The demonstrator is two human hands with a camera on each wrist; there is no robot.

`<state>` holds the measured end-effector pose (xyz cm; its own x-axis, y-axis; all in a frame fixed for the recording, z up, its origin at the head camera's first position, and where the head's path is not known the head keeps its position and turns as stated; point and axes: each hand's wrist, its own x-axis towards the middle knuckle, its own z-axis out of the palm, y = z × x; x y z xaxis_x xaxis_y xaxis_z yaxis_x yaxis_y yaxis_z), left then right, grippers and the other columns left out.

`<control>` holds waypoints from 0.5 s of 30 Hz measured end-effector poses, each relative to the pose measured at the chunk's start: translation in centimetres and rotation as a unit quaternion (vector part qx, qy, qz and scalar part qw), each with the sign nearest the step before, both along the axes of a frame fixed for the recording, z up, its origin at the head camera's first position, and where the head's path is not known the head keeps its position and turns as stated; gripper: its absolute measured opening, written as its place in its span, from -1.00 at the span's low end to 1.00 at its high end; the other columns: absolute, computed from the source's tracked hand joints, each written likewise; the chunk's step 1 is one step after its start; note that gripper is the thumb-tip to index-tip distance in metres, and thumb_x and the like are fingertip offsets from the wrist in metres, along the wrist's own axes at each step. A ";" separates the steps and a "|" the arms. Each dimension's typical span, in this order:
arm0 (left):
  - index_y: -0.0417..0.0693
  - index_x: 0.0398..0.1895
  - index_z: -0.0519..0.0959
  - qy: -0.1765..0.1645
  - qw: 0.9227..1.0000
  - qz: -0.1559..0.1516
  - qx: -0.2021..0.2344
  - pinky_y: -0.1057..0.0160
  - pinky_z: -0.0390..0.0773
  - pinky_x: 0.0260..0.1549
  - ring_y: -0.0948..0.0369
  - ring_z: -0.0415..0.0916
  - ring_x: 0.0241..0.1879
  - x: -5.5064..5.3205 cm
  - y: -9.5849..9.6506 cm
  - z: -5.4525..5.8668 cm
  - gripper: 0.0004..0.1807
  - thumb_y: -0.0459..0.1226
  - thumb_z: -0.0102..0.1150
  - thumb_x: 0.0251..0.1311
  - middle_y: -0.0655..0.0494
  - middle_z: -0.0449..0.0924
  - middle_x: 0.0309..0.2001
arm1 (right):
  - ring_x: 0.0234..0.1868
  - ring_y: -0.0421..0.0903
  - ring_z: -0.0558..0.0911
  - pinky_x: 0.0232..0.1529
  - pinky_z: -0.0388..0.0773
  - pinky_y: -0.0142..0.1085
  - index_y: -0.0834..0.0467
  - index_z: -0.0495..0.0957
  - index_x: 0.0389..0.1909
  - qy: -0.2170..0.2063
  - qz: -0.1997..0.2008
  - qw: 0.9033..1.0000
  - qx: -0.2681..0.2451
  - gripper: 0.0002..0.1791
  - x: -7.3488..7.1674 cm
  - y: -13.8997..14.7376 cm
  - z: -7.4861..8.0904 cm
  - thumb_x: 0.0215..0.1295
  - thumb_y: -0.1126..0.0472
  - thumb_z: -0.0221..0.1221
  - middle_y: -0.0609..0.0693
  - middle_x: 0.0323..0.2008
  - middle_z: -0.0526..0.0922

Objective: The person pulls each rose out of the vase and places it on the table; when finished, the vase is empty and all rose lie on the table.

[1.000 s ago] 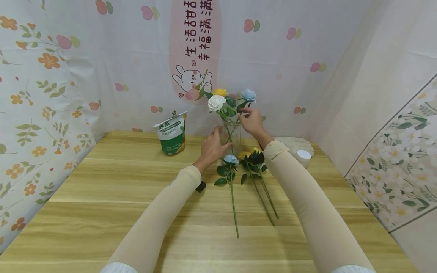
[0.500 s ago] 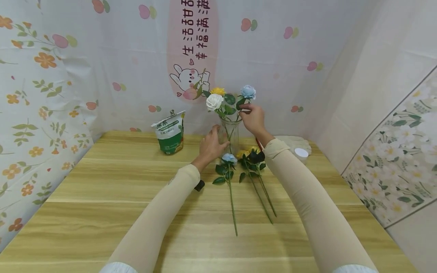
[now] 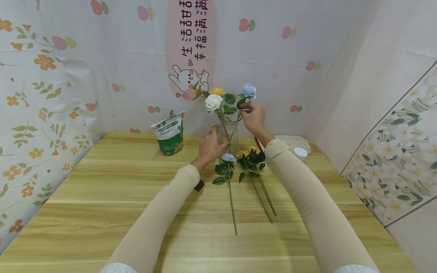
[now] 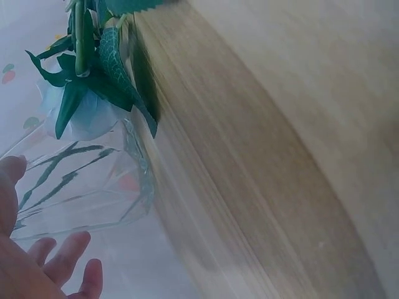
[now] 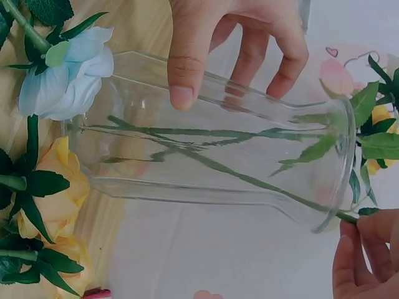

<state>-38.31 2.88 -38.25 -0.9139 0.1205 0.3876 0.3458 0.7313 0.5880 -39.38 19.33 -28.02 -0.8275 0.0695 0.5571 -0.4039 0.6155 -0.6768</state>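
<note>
A clear glass vase (image 5: 249, 177) stands on the table, with green stems crossing inside it. My left hand (image 3: 210, 146) holds the vase from the left, thumb (image 5: 184, 75) in front and fingers toward the far side. My right hand (image 3: 254, 118) pinches the stem (image 5: 346, 217) of a light blue rose (image 3: 248, 91) at the vase's mouth; that stem slants down into the glass. A white rose (image 3: 214, 102) and a yellow rose (image 3: 216, 91) lean out to the left. Before the vase lie another blue rose (image 3: 229, 158) and two yellow roses (image 5: 53, 187).
Left of the vase stands a green and white pouch (image 3: 169, 134) with a clip on top. Pale gloves (image 3: 290, 141) and a white-lidded jar (image 3: 300, 153) sit at the back right. A printed curtain (image 3: 136, 68) hangs behind the wooden table (image 3: 119, 212).
Both hands keep their places at the vase, the right still pinching the blue rose's stem. The head view has shifted slightly; the flowers on the table have not visibly moved.
</note>
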 end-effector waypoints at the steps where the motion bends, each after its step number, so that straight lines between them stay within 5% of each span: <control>1: -0.01 0.44 0.21 0.002 1.000 0.000 0.000 -0.09 0.59 -0.17 -0.10 0.61 -0.05 0.0 0.0 0.0 -0.16 0.04 0.37 0.18 -0.05 0.50 0.27 | -0.07 0.09 0.71 -0.15 0.62 -0.10 0.31 0.68 -0.06 0.006 -0.001 1.000 0.001 -0.80 0.0 -0.1 0.1 0.35 0.38 0.20 0.18 -0.03 0.69; 15: 0.01 0.43 0.21 -0.010 1.000 0.002 0.003 -0.11 0.57 -0.11 -0.10 0.59 -0.01 0.0 -0.2 -0.1 -0.17 0.06 0.36 0.19 -0.02 0.48 0.29 | -0.12 0.07 0.73 -0.11 0.64 -0.11 0.31 0.68 -0.09 0.061 -0.010 0.998 -0.015 -0.81 0.8 -0.2 1.0 0.32 0.40 0.21 0.17 -0.09 0.72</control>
<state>-38.30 2.73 -38.39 -0.9216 0.1143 0.3708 0.3315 0.7288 0.5991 -38.59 19.10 -27.03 -0.7521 0.1031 0.6509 -0.4723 0.6046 -0.6415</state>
